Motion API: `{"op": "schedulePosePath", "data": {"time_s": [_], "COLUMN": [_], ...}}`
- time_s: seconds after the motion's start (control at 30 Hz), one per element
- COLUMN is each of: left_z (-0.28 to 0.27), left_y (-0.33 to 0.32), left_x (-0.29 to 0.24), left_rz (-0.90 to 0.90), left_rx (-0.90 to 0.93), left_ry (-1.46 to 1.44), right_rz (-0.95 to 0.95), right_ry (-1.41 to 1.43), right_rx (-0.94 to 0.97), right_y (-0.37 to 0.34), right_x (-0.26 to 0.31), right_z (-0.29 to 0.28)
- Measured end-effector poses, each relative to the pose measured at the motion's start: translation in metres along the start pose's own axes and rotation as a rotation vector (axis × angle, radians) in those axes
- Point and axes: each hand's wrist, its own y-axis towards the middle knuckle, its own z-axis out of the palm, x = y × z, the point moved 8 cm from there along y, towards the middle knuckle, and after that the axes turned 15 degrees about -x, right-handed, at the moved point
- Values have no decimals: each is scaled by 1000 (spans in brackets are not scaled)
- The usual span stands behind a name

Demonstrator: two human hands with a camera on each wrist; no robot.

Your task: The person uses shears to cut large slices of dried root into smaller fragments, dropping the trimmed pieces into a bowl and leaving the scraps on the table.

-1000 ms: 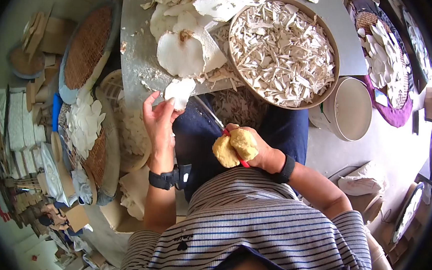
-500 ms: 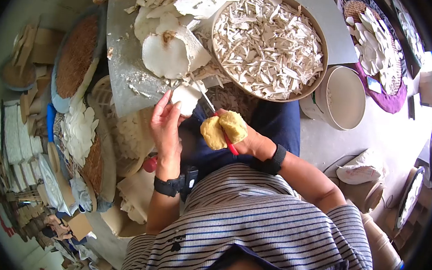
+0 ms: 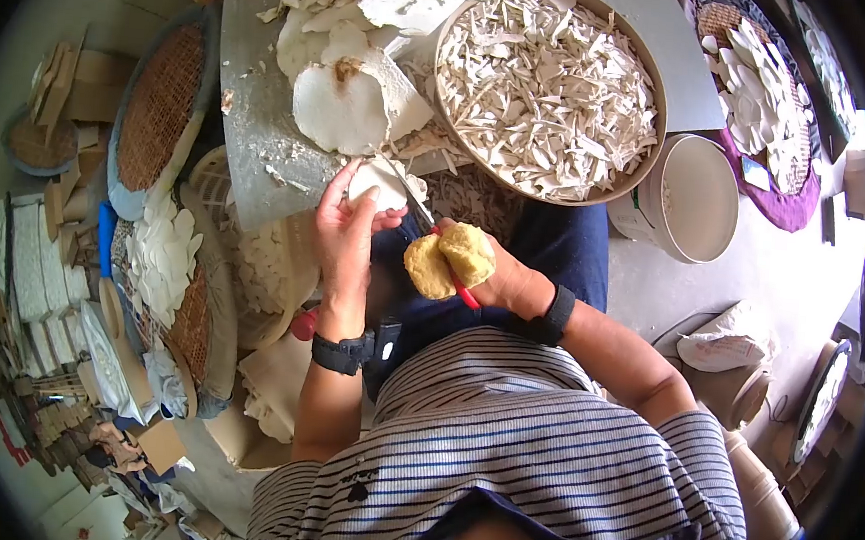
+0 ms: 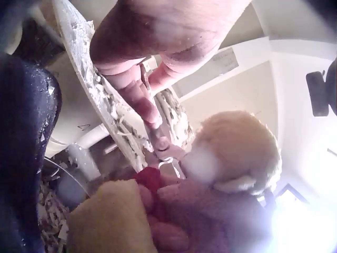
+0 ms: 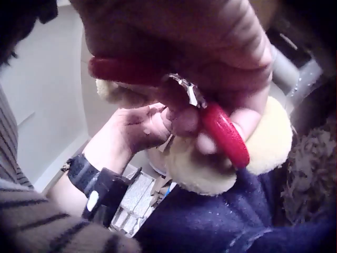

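My left hand (image 3: 344, 249) pinches a thin, white, flat piece (image 3: 371, 179) with a rounded edge between thumb and fingers. In my right hand (image 3: 512, 281) is a pair of scissors (image 3: 420, 209) with red handles (image 5: 226, 134) wrapped in thick yellow padding (image 3: 431, 268). The blades reach up and left, overlapping the right side of the white piece in the head view. In the left wrist view, the fingers of the left hand (image 4: 152, 47) are close to the scissors, and the padding (image 4: 237, 150) stands out beside the right hand.
A metal table (image 3: 260, 148) bears larger white slabs (image 3: 341, 108). A round tray (image 3: 658, 135) full of white strips overhangs its front edge. Right of my knees stands a white bucket (image 3: 698, 203). To the left are round woven trays (image 3: 163, 101) and a basket (image 3: 296, 291) of white pieces.
Both hands have come closer together, and the scissor blades now overlap the white piece, which was apart from them a second ago. The head view has shifted a little.
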Motion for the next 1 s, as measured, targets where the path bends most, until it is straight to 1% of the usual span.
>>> {"op": "schedulePosePath", "data": {"time_s": [0.03,0.13,0.23,0.3,0.37,0.43,0.53,0.57,0.63,0.67,0.73,0.77,0.87,0.9,0.97,1.0], "left_z": [-2,-5,-6,-7,-9,-10,3,3,4,3,0,-2,-1,-2,-3,-3], "left_y": [2,5,5,7,9,9,0,0,2,2,-1,0,-4,-3,-1,2], "left_x": [1,7,9,8,9,10,2,1,0,-3,-6,-3,-1,-1,2,3], "left_rz": [-5,-48,-92,-84,-72,-57,-41,-31,-6,26,89,87,106,108,113,114], "left_rx": [4,11,13,28,36,36,160,140,101,53,-41,-95,-205,-217,-243,-224], "left_ry": [16,44,52,48,56,76,108,100,82,42,-37,-30,-115,-117,-123,-111], "right_rz": [-57,-83,-118,55,119,75,-221,-194,-196,-199,-94,-40,-109,-83,-98,-105], "right_ry": [-57,-54,-81,59,61,-74,-134,-109,-95,-87,-30,-2,-119,-139,-161,-172], "right_rx": [-25,19,16,26,75,162,12,81,43,24,40,48,29,37,72,90], "right_y": [2,-2,-4,-6,-4,-2,2,3,4,5,7,7,7,7,4,3], "right_x": [2,1,0,-13,-10,0,7,1,-1,-1,-5,-7,5,7,3,2], "right_z": [-3,1,3,5,4,0,-4,1,-2,-4,-2,-2,-4,-6,-3,-1]}}
